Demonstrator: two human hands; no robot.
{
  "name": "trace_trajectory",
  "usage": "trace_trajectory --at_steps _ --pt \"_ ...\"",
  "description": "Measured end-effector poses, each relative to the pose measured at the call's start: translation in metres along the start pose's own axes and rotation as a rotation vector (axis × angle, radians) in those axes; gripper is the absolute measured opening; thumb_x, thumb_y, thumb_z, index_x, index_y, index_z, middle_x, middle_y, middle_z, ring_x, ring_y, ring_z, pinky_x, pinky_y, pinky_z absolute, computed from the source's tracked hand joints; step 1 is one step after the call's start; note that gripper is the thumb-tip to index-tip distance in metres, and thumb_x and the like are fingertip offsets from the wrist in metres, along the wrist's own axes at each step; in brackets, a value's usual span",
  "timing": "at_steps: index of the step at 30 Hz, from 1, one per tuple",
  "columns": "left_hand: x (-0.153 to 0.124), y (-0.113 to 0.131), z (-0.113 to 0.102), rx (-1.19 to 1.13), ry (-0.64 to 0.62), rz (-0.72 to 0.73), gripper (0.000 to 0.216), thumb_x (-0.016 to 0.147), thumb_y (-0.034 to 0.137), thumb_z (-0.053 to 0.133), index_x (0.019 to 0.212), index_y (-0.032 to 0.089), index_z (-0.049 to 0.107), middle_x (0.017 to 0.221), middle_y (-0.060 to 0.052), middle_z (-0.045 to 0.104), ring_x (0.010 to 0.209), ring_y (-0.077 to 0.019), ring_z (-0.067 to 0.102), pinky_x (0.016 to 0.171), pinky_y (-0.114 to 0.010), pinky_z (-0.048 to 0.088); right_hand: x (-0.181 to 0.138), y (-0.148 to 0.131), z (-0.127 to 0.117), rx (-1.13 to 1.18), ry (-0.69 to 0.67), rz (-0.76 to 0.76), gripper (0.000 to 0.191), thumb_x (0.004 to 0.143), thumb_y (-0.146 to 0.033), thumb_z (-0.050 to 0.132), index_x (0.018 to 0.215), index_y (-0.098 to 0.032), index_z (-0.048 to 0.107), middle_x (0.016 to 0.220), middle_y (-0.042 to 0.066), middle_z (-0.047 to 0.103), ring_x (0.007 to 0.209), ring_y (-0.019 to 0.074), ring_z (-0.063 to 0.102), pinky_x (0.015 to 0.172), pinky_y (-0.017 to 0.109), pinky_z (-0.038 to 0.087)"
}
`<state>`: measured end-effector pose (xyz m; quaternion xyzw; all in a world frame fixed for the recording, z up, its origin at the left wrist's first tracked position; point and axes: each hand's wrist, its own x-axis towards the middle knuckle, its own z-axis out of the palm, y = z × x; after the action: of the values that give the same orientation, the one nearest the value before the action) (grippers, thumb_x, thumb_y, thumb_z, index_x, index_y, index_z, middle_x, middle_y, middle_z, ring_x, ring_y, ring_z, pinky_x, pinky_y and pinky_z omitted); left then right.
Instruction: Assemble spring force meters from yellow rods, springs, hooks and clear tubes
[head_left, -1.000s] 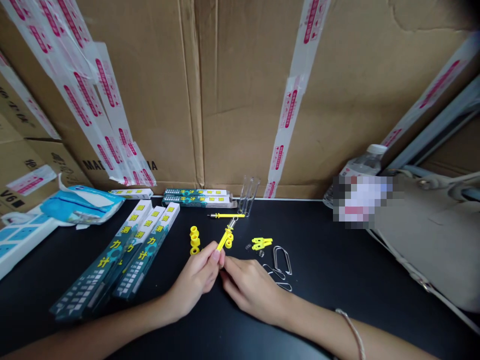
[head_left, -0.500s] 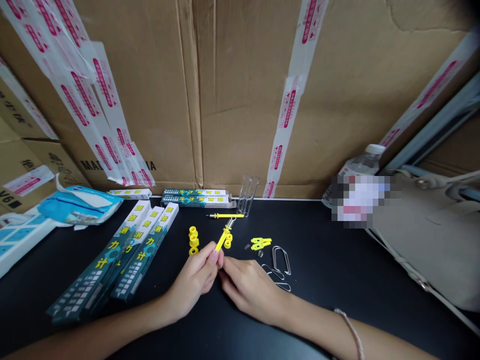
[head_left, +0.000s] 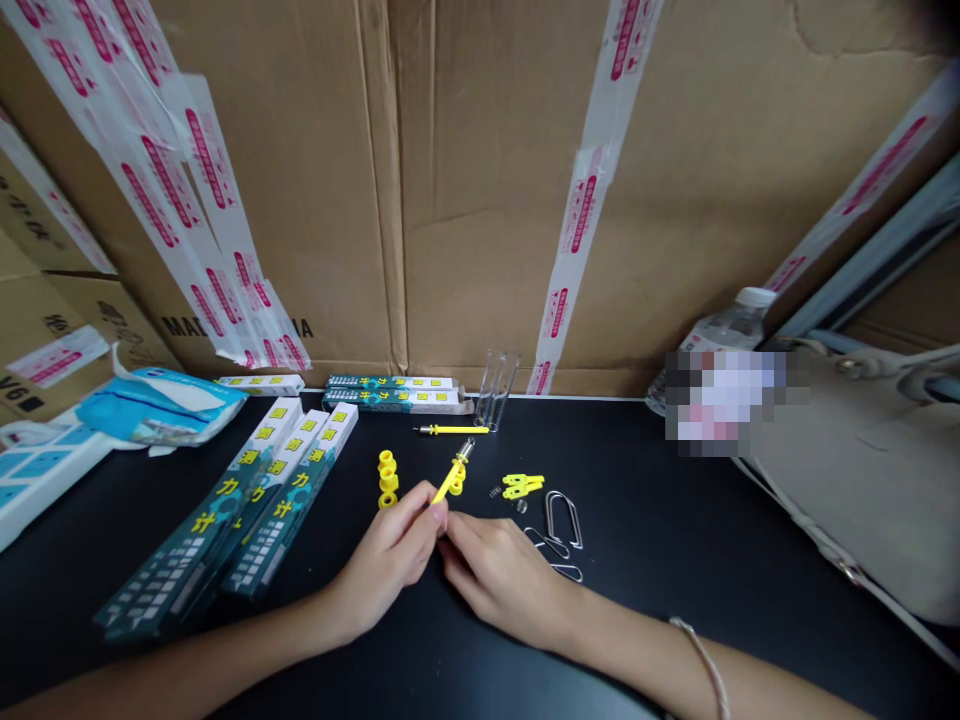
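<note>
My left hand (head_left: pixel 397 540) pinches a yellow rod (head_left: pixel 448 483), part of a spring scale, with a metal spring and loop at its upper end. The rod tilts up and away to the right. My right hand (head_left: pixel 499 570) is closed just beside the left fingertips; what its fingers grip is hidden. Beyond the hands lies a second yellow rod (head_left: pixel 457 430). Yellow caps (head_left: pixel 387 478) stand in a row to the left, and another yellow cap (head_left: pixel 457 484) is behind the held rod. To the right are yellow clip-shaped pieces (head_left: pixel 521 486), small springs (head_left: pixel 496 492) and metal hooks (head_left: pixel 562 520).
Clear tubes (head_left: pixel 496 390) stand at the back near flat boxes (head_left: pixel 390 398). Long spring-scale boxes (head_left: pixel 292 500) lie at left, with a blue tissue pack (head_left: pixel 165 405) and power strip (head_left: pixel 52 475) farther out. A bottle (head_left: pixel 731 320) and beige bag (head_left: pixel 862 480) are at right.
The held rod has tipped slightly to the right, and its spring end now sits a little lower. Both hands stay in nearly the same place.
</note>
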<state>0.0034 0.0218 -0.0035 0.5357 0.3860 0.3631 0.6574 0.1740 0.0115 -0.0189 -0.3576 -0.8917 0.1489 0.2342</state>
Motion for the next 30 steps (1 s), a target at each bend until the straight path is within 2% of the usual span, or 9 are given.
trace_trajectory --at_steps 7,18,20,24,30 --pt "-0.001 0.000 -0.002 -0.010 0.020 0.015 0.043 0.093 0.062 0.049 0.081 0.021 0.049 0.051 0.012 0.031 0.041 -0.0066 0.020 0.040 -0.020 0.017 -0.004 -0.002 -0.005 0.027 0.048 0.022 0.016 0.096 -0.007 0.039 0.096 -0.022 0.045 0.083 0.003 0.063 0.069 0.0188 0.064 0.061 0.028 0.049" --pt "-0.003 0.003 0.000 -0.018 0.016 0.058 0.045 0.092 0.062 0.055 0.082 0.018 0.053 0.051 0.011 0.033 0.042 -0.0061 0.021 0.039 -0.019 0.017 -0.003 0.000 -0.002 -0.024 -0.014 -0.016 0.013 0.096 -0.009 0.044 0.096 -0.019 0.053 0.088 0.006 0.066 0.075 0.0214 0.067 0.067 0.031 0.053" --pt "-0.006 0.005 -0.001 -0.033 0.061 0.094 0.045 0.092 0.062 0.054 0.085 0.018 0.053 0.053 0.011 0.034 0.043 -0.0058 0.020 0.039 -0.018 0.016 -0.004 -0.002 -0.004 -0.025 -0.014 -0.010 0.016 0.096 -0.008 0.043 0.101 -0.020 0.054 0.091 0.006 0.067 0.078 0.0211 0.068 0.069 0.030 0.054" --pt "-0.013 0.008 -0.010 -0.069 0.233 0.202 0.043 0.093 0.064 0.053 0.091 0.020 0.051 0.058 0.010 0.035 0.043 -0.0059 0.021 0.038 -0.017 0.015 -0.008 -0.005 -0.008 -0.030 0.003 0.022 0.024 0.095 -0.007 0.042 0.113 -0.020 0.053 0.097 0.007 0.069 0.085 0.0221 0.071 0.073 0.032 0.056" --pt "-0.017 0.012 -0.029 -0.082 0.399 0.294 0.035 0.095 0.057 0.055 0.095 0.023 0.049 0.061 0.009 0.044 0.039 -0.0042 0.024 0.037 -0.016 0.014 -0.009 -0.006 -0.011 -0.029 0.048 0.089 0.023 0.096 -0.008 0.043 0.114 -0.020 0.053 0.100 0.008 0.072 0.083 0.0229 0.074 0.073 0.034 0.058"
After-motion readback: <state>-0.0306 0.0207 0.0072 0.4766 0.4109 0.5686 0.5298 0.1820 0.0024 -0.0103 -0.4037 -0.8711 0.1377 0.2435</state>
